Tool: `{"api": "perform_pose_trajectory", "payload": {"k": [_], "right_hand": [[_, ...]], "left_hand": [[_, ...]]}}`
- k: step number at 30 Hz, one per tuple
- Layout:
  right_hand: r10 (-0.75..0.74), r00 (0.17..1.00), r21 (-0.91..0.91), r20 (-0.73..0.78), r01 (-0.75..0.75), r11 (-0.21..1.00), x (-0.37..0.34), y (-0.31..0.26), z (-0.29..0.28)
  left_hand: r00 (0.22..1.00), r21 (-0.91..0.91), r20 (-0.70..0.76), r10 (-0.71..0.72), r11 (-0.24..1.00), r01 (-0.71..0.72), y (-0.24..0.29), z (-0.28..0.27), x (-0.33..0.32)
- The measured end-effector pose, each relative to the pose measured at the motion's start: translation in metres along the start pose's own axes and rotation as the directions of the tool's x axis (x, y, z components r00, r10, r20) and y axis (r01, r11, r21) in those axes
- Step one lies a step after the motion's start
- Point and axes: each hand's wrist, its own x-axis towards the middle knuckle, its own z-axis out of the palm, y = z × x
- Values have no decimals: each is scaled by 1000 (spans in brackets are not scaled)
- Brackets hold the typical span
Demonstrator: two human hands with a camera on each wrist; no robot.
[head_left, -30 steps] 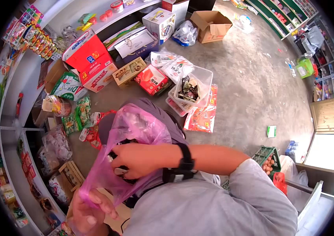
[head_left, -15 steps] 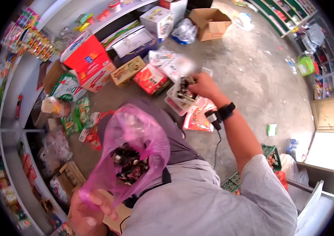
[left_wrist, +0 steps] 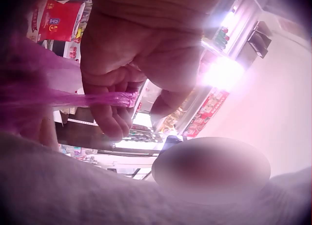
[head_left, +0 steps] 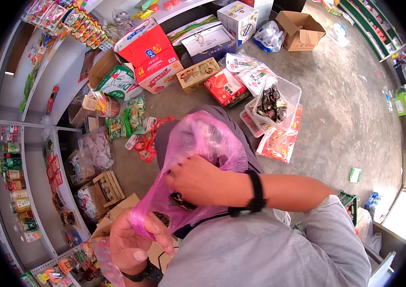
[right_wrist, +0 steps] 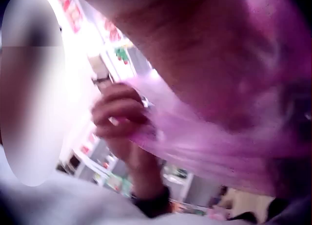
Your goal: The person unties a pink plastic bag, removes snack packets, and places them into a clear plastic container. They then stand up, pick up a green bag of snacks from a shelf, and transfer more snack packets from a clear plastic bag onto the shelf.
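My left hand [head_left: 136, 239] grips the rim of a thin pink plastic bag [head_left: 203, 136], with a twisted strip of it across the curled fingers in the left wrist view. The bag lies over my lap, its mouth towards me. Over that mouth is my right hand [head_left: 208, 182], back upward and fingers blurred, bent down into the bag. Dark wrapped packets [head_left: 182, 202] show just below the palm; I cannot tell whether the fingers hold any. More such packets [head_left: 272, 105] lie in a clear plastic tub [head_left: 293, 93] on the floor ahead to the right.
Red flat packs [head_left: 282, 143] lie beside the tub. Beyond my knees stand a red box [head_left: 227, 86], a wooden-look box [head_left: 198, 74] and a large red carton [head_left: 148, 52]. Green snack bags [head_left: 126, 117] are left of my legs. Stocked shelves [head_left: 21, 191] line the left side.
My right hand went from the bag to the packets in the tub, then came back over the bag. The head view has turned left. My left hand keeps its grip on the rim.
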Motion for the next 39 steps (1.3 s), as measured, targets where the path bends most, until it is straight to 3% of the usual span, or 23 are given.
{"api": "perform_pose_trajectory", "payload": {"k": [1,4,7,10,13,16,19,20,23,26,30,33,34,35,37,39], "right_hand": [[14,999,-207,-42,-22,978,4,2,18],[-65,995,-282,-73,42,958,9,16,29],[0,998,-340,62,22,940,19,17,70],[-28,1000,-143,12,30,989,16,25,78],[-39,996,-6,74,39,999,14,23,57],[-18,992,59,127,11,998,13,14,42],[-34,997,66,63,30,997,7,16,53],[-22,991,121,132,6,993,1,21,51],[-116,979,234,168,75,969,-4,21,7],[-137,986,260,99,107,960,-13,19,-26],[-158,986,569,-48,157,807,-29,10,-61],[-75,997,700,9,48,713,-45,18,-92],[-87,994,731,-61,104,674,-49,25,-91],[-79,993,792,-90,119,599,-54,28,-94],[-84,996,908,15,21,418,-63,25,-95],[-182,980,965,85,-36,260,-66,19,-97]], "left_hand": [[1000,7,-22,-3,1000,3,0,0,-4],[997,8,-73,5,1000,-5,-1,2,-10],[997,-9,-72,26,1000,-26,-4,-4,-15],[998,-17,-53,45,999,-46,-2,-8,-20],[996,-22,-77,55,998,-57,-2,-10,-21],[998,-30,-33,52,998,-53,-4,-16,-23],[998,-29,-19,58,998,-58,-4,-17,-23],[998,-27,-17,59,998,-59,-3,-18,-22],[999,-32,-17,48,998,-49,-4,-17,-22],[999,-41,-15,41,998,-41,-4,-17,-20],[1000,-48,-1,26,999,-26,-2,-14,-15],[999,-30,-12,43,999,-43,-7,-12,-13],[992,0,99,72,997,-72,-8,-13,-3],[995,32,5,101,994,-101,-14,-5,0],[997,44,-21,76,996,-75,-16,-4,4],[997,52,-44,56,997,-54,-15,1,4]]}}
